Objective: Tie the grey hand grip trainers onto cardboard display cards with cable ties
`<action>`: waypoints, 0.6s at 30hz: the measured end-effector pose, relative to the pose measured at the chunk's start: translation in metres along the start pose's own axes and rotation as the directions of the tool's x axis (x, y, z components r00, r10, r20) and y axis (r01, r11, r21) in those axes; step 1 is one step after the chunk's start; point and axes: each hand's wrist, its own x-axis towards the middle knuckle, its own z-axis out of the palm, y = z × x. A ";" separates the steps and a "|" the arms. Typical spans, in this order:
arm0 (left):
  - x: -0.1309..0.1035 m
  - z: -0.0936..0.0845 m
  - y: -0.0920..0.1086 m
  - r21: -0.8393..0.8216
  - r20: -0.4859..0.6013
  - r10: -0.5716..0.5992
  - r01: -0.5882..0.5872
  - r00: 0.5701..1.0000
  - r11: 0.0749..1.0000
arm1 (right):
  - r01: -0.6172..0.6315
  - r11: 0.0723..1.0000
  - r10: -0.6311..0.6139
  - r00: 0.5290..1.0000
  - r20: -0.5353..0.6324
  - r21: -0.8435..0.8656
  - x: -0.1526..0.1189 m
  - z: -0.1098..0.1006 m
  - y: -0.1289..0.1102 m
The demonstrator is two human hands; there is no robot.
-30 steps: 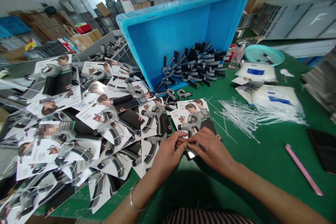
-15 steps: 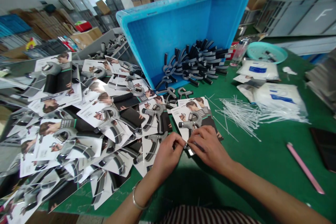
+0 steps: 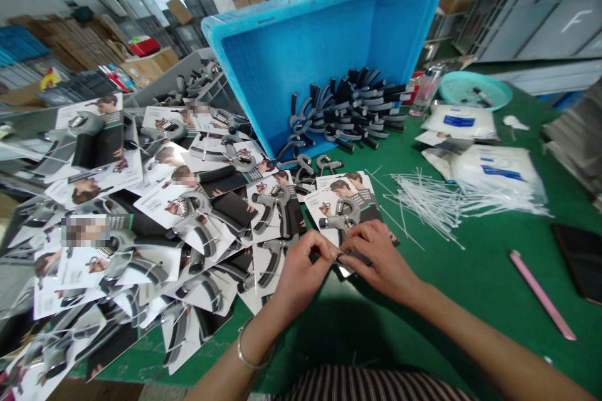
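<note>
A hand grip strengthener [image 3: 347, 209] with a coil spring and grey-black handles lies on a printed backing card [image 3: 324, 191] in front of me. The fingers of my right hand [image 3: 379, 257] curl over its near handle and press on the card. My left hand [image 3: 305, 266] meets them at the card's near edge, thumb and forefinger pinched together. Whatever small thing sits in that pinch is too hidden to name. Loose white cable ties [image 3: 426, 203] are heaped to the right of my right hand.
Carded grip strengtheners [image 3: 197, 216] pile up on the left. A tilted blue crate [image 3: 296, 44] holds several loose ones. At right are bags of cable ties [image 3: 503, 175], a turquoise plate [image 3: 503, 91], a pink stick-like item [image 3: 540, 294] and a dark phone-like object [image 3: 578, 260]. A person sits behind the crate.
The view has shifted slightly. My left hand's pinch has moved a little closer to my right fingers; the grip strengthener and card stay put.
</note>
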 end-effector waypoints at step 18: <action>-0.005 0.034 -0.047 0.609 -0.047 0.382 -0.277 0.923 0.744 | -0.108 0.950 0.212 0.910 -0.356 0.292 -0.014 0.019 0.012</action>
